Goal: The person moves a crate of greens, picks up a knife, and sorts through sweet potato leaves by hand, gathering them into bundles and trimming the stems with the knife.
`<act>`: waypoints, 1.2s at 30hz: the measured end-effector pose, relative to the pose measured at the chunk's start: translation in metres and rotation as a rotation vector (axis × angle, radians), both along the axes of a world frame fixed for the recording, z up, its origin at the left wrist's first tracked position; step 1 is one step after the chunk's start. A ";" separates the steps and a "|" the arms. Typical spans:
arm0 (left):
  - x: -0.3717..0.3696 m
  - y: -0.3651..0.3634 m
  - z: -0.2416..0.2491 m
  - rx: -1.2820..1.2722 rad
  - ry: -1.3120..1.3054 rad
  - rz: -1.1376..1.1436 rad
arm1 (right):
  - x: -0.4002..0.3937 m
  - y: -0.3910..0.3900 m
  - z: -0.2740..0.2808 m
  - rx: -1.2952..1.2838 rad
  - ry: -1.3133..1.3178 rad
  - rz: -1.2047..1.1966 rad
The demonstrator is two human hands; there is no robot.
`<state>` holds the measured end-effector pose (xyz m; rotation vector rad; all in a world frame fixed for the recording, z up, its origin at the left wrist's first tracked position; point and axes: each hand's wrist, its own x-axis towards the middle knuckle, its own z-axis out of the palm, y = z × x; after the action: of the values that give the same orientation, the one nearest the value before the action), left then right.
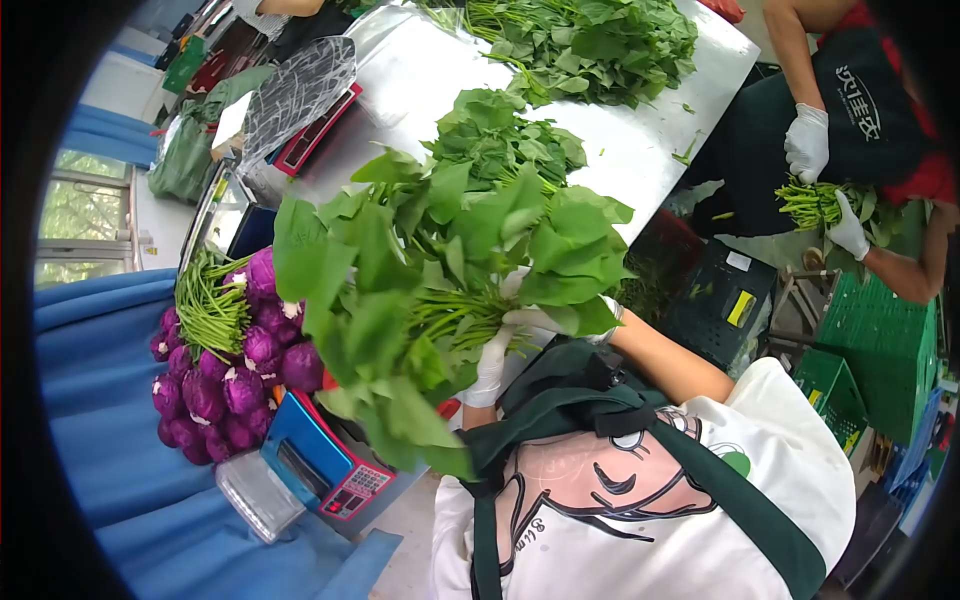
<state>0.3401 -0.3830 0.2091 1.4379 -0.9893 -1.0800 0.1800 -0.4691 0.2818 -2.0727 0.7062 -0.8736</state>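
Observation:
I hold a large bunch of leafy greens (470, 310) in front of my chest, its stems gathered toward my body and broad leaves fanning out. My left hand (488, 368), in a white glove, is closed around the stems from below. My right hand (535, 318), also gloved, closes on the stem side from the right; leaves cover part of it and its wrist. Just beyond, a smaller pile of the same greens (510, 145) lies on the metal table (640, 150). A bigger heap of greens (600, 45) lies farther back.
At left, purple bulb-like vegetables (205, 395) and a bundle of green stems (212, 310) sit by a blue-and-red scale (330, 465). Another scale (318, 130) stands on the table. At right, a co-worker's gloved hands (808, 142) hold greens near green crates (880, 340) and a black crate (720, 300).

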 end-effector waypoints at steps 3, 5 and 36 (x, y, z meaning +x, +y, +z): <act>0.006 0.003 0.002 -0.083 -0.278 0.000 | -0.004 0.001 0.035 0.200 0.320 -0.002; 0.012 0.014 0.016 -0.078 -0.254 0.016 | -0.012 0.012 -0.052 0.201 0.052 -0.043; -0.013 -0.007 0.081 0.010 -0.740 -0.124 | -0.004 -0.004 -0.040 0.848 -0.320 0.146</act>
<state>0.3270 -0.3898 0.2906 1.8499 -1.6032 -0.6240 0.1755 -0.4730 0.2415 -1.1802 0.5966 -0.6409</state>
